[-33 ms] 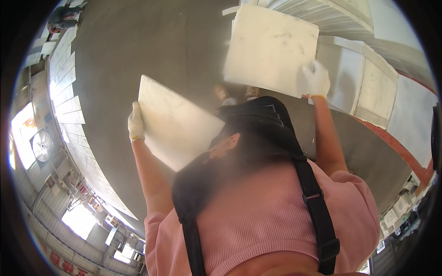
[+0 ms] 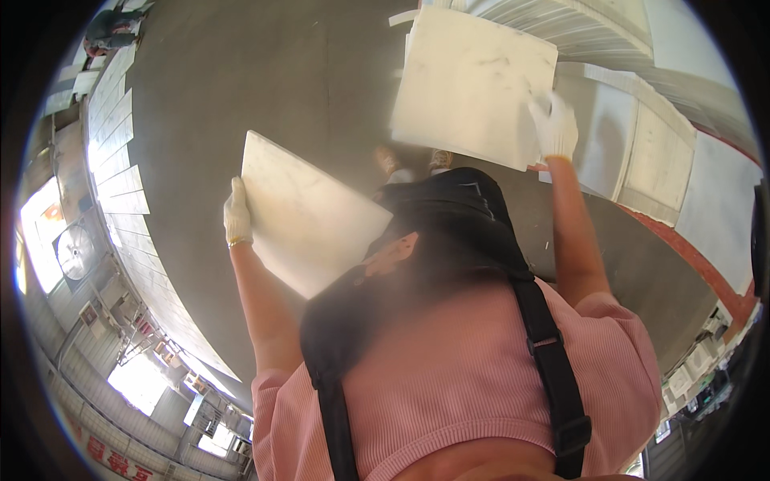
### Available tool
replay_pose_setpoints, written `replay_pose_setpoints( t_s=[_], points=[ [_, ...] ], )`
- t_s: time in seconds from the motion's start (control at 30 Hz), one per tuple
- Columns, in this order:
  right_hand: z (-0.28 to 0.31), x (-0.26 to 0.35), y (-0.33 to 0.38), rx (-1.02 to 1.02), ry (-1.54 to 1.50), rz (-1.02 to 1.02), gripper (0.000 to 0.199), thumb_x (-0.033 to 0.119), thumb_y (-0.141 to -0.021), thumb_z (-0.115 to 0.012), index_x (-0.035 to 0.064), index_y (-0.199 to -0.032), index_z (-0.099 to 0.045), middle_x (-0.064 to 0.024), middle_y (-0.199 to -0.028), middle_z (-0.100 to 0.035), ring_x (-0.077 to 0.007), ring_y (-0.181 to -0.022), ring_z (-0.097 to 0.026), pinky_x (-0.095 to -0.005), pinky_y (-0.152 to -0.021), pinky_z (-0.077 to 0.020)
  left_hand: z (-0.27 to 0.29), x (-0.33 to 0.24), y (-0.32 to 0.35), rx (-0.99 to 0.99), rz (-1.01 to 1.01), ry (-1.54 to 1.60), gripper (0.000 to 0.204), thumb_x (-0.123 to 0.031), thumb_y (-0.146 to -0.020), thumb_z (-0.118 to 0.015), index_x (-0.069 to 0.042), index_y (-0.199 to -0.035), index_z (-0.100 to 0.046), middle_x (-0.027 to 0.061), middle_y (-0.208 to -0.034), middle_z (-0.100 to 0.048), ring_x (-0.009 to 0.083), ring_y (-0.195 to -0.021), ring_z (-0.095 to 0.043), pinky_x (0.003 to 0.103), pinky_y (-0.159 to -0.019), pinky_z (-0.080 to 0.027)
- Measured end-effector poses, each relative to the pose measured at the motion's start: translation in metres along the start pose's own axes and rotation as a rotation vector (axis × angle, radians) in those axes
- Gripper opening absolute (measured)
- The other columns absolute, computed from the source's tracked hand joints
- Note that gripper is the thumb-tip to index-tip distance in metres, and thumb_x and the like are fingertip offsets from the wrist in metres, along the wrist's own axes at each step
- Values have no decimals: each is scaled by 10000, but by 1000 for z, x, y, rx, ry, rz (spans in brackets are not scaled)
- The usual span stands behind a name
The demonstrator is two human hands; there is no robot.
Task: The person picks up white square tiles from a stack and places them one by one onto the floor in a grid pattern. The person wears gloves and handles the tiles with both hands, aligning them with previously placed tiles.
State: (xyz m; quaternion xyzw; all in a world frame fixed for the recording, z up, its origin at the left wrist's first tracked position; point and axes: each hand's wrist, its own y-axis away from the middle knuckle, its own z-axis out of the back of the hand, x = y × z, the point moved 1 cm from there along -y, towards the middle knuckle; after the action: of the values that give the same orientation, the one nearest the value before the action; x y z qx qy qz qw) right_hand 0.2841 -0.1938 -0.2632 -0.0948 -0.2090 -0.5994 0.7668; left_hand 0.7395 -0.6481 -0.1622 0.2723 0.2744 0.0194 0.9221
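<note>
My left hand (image 2: 236, 213), in a white knitted glove, grips the left edge of a square white marble tile (image 2: 309, 212). The tile is tilted and its lower right side is against my dark apron. To the right, my gloved right hand (image 2: 555, 132) is at the right edge of another white marble tile (image 2: 473, 84) with grey veining, on top of a stack. Its fingers are spread over that edge. I cannot tell whether they touch the tile.
Pale stone slabs (image 2: 662, 152) stand in rows at the right along a red rail (image 2: 682, 248). Grey floor (image 2: 241, 72) lies ahead, with my shoes (image 2: 439, 159) on it. Light tiles (image 2: 124, 192) line the left side. Another person (image 2: 110, 32) is bent over at the far left.
My right hand has shifted slightly up and to the right, with its fingers lifted a little. The left hand and its tile look unmoved.
</note>
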Motion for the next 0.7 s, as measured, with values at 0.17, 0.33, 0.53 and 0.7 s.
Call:
replay_pose_setpoints(
  t_s=[0.17,0.33,0.53,0.7],
  points=[
    [-43,55,-102,-7,137,433,559,446,-916,-645,134,-1378,-599,-119,-1400,-599,-326,-1302,-535,-450,-1055,-458,8,3,21,-12,-34,-59,794,-694,-981,-489,50,-1142,-713,43,-955,-665,162,-906,-548,320,-886,-455],
    [-72,99,-140,88,243,343,550,449,-895,-667,177,-1372,-624,-100,-1301,-638,-325,-1225,-570,-426,-1041,-466,21,24,47,-90,47,-25,767,-698,-986,-483,32,-1029,-713,-11,-845,-588,133,-809,-487,290,-810,-437],
    [-74,94,-143,48,127,328,518,506,-898,-654,164,-1286,-691,-112,-1260,-665,-331,-1204,-586,-420,-1014,-479,23,54,75,-123,88,84,784,-684,-999,-474,47,-1173,-698,32,-1005,-668,150,-930,-554,306,-874,-454],
    [-84,88,-132,-8,68,379,439,479,-883,-683,182,-1202,-740,-113,-1190,-689,-327,-1132,-620,-430,-969,-501,24,56,85,-144,97,96,801,-675,-1010,-458,58,-1254,-671,79,-1139,-702,176,-1037,-602,322,-957,-460]
  ],
)
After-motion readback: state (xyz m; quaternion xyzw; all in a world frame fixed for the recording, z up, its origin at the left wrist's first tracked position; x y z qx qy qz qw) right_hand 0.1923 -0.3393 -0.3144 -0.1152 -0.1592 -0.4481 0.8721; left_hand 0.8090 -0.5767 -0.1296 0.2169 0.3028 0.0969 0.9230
